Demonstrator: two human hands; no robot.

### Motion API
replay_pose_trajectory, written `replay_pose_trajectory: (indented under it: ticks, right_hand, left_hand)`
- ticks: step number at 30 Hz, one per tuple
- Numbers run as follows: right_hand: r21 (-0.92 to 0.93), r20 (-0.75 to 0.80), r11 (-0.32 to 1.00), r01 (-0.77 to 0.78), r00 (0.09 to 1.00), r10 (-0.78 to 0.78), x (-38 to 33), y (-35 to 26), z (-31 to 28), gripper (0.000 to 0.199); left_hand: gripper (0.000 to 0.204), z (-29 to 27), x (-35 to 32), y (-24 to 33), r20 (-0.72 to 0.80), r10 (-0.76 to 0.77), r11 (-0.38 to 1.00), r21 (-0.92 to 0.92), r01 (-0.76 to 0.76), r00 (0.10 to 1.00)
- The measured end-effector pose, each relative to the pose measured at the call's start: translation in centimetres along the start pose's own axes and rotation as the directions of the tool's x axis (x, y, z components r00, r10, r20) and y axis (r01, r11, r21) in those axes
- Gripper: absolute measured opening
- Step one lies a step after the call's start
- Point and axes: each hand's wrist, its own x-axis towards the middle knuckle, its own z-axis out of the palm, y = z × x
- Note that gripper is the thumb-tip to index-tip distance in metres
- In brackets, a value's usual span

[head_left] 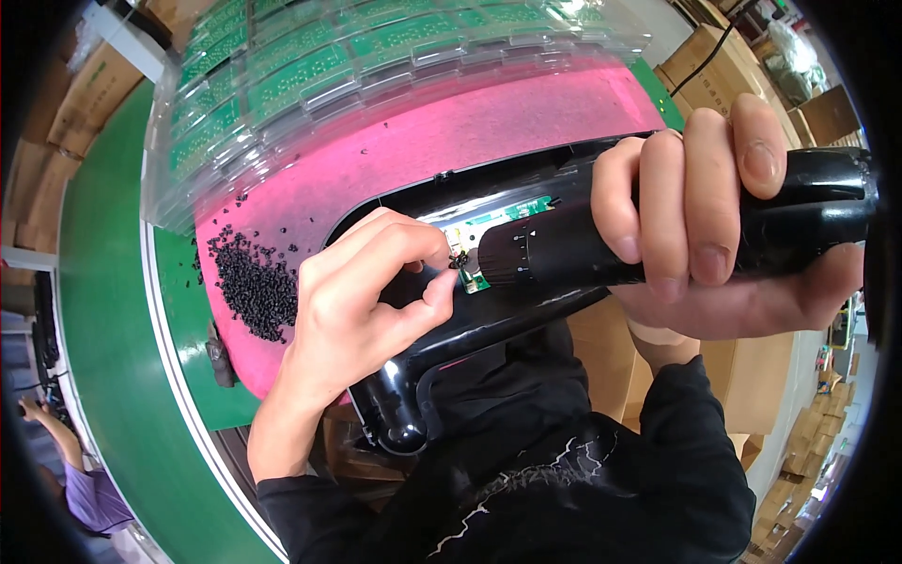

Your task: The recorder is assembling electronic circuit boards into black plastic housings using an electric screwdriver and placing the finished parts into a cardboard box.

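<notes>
My right hand [695, 207] wraps round a thick black electric screwdriver [573, 240] with a ribbed, marked ring near its nose. It lies almost level, nose toward the left. Thumb and forefinger of my left hand [352, 296] pinch small black screws [458, 260] right at the screwdriver's nose. Below both hands is a glossy black plastic housing [498, 324] with a green circuit board [477, 281] set in it. The screwdriver hides part of the board, and the bit's tip is hard to make out.
A pile of small black screws [254, 287] lies on the pink mat [507, 108], left of my left hand. Clear plastic trays of green circuit boards [310, 70] stand at the back. Cardboard boxes [719, 70] are at right. A person in purple [94, 498] is at far left.
</notes>
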Motion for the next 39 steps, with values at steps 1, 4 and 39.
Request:
replay_pose_trajectory:
  ticks: [1, 4, 39]
  right_hand:
    - [0.033, -0.005, 0.995, 0.099, 0.995, -0.099, -0.4, 1.1, -0.3, 0.055]
    - [0.036, -0.041, 0.992, 0.122, 0.992, -0.121, -0.7, 1.1, 0.2, 0.055]
    - [-0.322, -0.421, 0.902, -0.288, 0.897, 0.136, -4.8, 1.8, -3.2, 0.065]
  left_hand:
    - [0.026, -0.1, -0.2, -0.1, -0.011, 0.012, 1.0, 0.004, -0.012, 1.0]
    - [0.026, -0.2, -0.4, -0.4, -0.013, 0.034, 0.999, 0.016, -0.034, 0.999]
    - [0.038, 0.4, -0.1, 0.4, 0.43, -0.227, 0.907, 0.42, 0.03, 0.874]
